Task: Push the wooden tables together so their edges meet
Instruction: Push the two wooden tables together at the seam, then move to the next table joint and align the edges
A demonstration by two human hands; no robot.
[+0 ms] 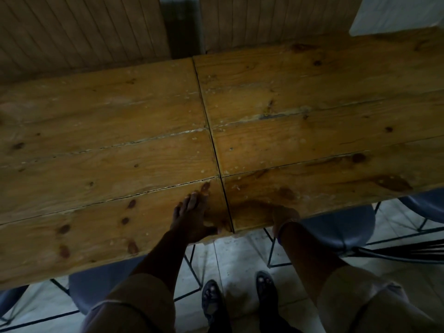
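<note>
Two wooden plank tables stand side by side, the left table (96,152) and the right table (324,121). Their short edges touch along a thin dark seam that runs from the back to the near edge. My left hand (192,217) lies flat on the left table's near corner, fingers spread, thumb over the front edge beside the seam. My right hand (284,216) grips the front edge of the right table, with its fingers hidden under the top.
Blue-seated chairs with black wire frames, one (341,227) on the right and one (101,284) on the left, are tucked under the near edge. My feet in sandals (240,299) stand on pale floor tiles. A wood-panelled wall (84,27) runs behind the tables.
</note>
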